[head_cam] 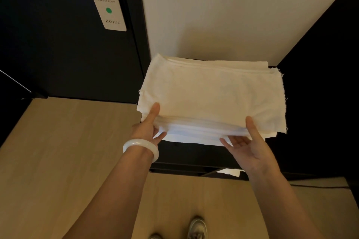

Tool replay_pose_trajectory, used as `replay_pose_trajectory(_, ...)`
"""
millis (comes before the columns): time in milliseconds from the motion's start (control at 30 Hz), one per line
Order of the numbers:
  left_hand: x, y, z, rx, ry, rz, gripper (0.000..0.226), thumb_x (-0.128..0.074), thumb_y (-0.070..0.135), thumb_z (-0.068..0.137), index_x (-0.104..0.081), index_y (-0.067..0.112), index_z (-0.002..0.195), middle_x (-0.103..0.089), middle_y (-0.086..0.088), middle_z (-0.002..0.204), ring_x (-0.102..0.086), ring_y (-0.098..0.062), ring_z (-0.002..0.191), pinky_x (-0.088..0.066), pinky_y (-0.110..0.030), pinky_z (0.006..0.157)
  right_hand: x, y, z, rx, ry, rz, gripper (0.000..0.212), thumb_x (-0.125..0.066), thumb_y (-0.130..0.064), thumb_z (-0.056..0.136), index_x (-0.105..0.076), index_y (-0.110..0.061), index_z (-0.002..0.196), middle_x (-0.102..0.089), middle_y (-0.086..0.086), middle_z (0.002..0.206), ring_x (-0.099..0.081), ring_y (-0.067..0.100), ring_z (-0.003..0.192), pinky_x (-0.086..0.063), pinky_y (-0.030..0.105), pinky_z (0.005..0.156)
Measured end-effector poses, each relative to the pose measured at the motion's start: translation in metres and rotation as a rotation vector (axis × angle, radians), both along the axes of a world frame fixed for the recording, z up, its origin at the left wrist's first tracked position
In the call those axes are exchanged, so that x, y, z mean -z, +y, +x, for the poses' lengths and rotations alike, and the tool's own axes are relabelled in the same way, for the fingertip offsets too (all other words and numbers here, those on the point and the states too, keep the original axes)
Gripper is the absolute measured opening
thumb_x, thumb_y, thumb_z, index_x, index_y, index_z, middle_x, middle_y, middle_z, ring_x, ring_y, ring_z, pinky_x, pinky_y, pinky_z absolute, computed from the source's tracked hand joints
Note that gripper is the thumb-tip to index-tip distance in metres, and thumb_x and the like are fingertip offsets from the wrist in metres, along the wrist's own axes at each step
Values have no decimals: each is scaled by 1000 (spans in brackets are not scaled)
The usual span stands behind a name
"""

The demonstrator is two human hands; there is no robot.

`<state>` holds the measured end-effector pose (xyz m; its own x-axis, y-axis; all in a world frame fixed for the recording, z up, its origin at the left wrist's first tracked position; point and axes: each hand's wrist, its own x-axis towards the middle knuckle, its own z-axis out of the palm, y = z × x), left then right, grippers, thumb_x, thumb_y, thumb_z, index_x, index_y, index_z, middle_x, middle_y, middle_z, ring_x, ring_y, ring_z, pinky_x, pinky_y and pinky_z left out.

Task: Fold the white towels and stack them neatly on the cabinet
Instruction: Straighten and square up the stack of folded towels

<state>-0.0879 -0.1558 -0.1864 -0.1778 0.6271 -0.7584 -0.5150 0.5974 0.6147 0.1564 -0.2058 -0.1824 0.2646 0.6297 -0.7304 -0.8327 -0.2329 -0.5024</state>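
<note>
Head view: L hand (pixel 148 126) & R hand (pixel 249 147) pinch near edge of stack (pixel 211 93) on cabinet (pixel 194 154), thumbs on top; stacking step, next prob. needs squaring edges.

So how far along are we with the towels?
Done: several folded towels sit in a stack on the dark cabinet. In hand: the left hand and right hand pinch the stack's near edge, thumbs on top, probably squaring it. Left: the layers sit offset, mostly along the right side, so tidying remains. Something white shows lower down; I can't tell if it is another towel.
</note>
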Motion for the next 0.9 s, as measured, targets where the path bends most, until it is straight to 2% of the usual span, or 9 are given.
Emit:
replay_pose_trajectory(167, -8, -9, 10, -122, -329, -54, 101, -92, 40, 59, -40, 22, 143, -25, -18, 156, -27, -47, 141, -38, -71, 100, 0, -5, -1, 1, 221, -103, 120, -90, -34, 62, -18, 0, 152, -24, 28, 155, -25, 46, 144, -25, 63, 115)
replay_pose_trajectory(300, -12, -5, 7, -195, -547, 64, 57, -80, 34, 78, -53, 9, 121, -41, -22, 144, -34, -55, 134, -45, -68, 95, -11, 3, 4, 63, 301, 92, 89, -86, -38, 71, -40, -3, 140, -37, 27, 149, -26, 42, 144, -19, 61, 117)
replay_pose_trajectory(367, -10, -7, -1, -202, -552, 74, 52, -77, 35, 82, -53, 7, 119, -44, -22, 142, -40, -52, 131, -44, -65, 99, -9, -2, 6, 64, 301, 119, 104, -86, -40, 70, -29, 2, 147, -32, 28, 152, -22, 42, 145, -18, 60, 118)
replay_pose_trajectory(433, -3, -16, -6, -225, -565, 40, 69, -70, 32, 89, -38, 5, 144, -40, -24, 147, -39, -47, 135, -37, -64, 107, -3, -14, 3, 47, 290, 115, 117, -84, -37, 71, -10, 5, 153, -19, 27, 158, -15, 42, 148, -17, 57, 119)
replay_pose_trajectory(500, 7, -27, -8, -292, -483, 11, 62, -53, 17, 99, -24, 6, 153, -31, -20, 155, -28, -41, 144, -32, -62, 111, 5, -25, -2, 28, 270, 70, 112, -78, -24, 75, -4, 0, 155, -14, 26, 160, -15, 41, 148, -20, 58, 119)
replay_pose_trajectory(567, 13, -34, -9, -272, -278, 80, 53, -46, -2, 97, -35, 11, 148, -37, -12, 153, -33, -35, 142, -38, -57, 109, 7, -27, -9, 27, 274, 56, 104, -73, -14, 76, -9, -4, 156, -20, 25, 159, -23, 42, 146, -25, 59, 117)
replay_pose_trajectory(700, 16, -26, -17, 130, 314, 382, 88, -50, -17, 85, -29, 34, 153, -37, 11, 155, -38, -10, 138, -35, -41, 114, -3, -15, -27, -145, 160, 28, 69, -70, -8, 81, -39, -3, 143, -47, 26, 139, -58, 41, 120, -52, 56, 92)
replay_pose_trajectory(800, 17, -15, -23, 287, 360, 396, 71, -55, -14, 87, -47, 26, 145, -60, 8, 135, -52, -9, 128, -38, -40, 113, -10, -11, -51, -336, 123, 19, 52, -73, -8, 78, -53, 2, 125, -59, 29, 124, -69, 43, 101, -59, 55, 78)
replay_pose_trajectory(900, 23, -17, -25, 273, 405, 336, 59, -62, -3, 91, -49, 21, 144, -58, 4, 138, -50, -14, 131, -36, -42, 115, -16, -3, -68, -309, 133, 90, 53, -76, -22, 76, -55, 5, 116, -66, 29, 114, -70, 41, 99, -60, 51, 71)
